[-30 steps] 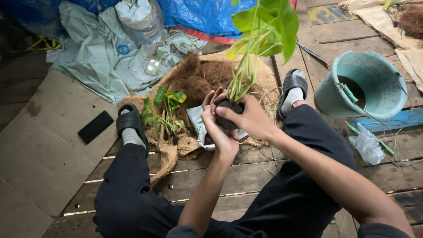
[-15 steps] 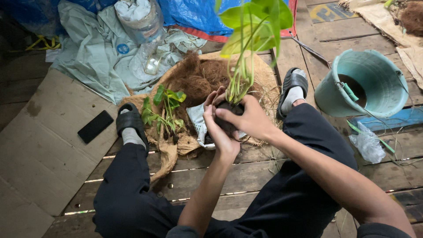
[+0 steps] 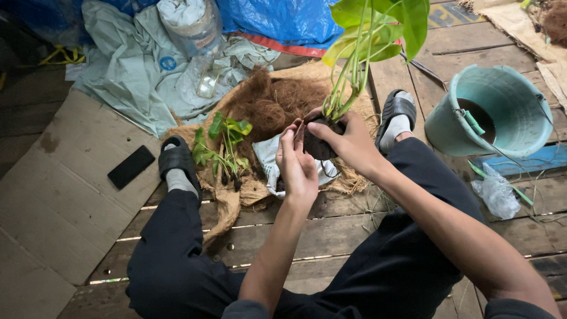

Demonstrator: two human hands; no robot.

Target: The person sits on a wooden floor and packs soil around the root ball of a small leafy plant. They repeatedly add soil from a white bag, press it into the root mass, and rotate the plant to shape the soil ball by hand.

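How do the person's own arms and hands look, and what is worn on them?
Both forearms are bare up to past the elbow, with no sleeves in view. The left hand and the right hand wear no gloves. No ring, watch or bracelet can be seen. The fingers are slim, and no marks show on the arms.

A teal bucket (image 3: 502, 109) stands tilted on the wooden plank floor (image 3: 331, 236) at the right. A crumpled clear plastic bag (image 3: 497, 195) lies just below it. A black phone (image 3: 131, 166) rests flat on the cardboard sheet (image 3: 53, 201) at the left. A pale grey sack (image 3: 130, 77) lies against the blue tarp (image 3: 283, 20). Small green seedlings (image 3: 224, 145) lie on the brown burlap (image 3: 227, 204), beside a mound of coconut fibre (image 3: 274, 106).
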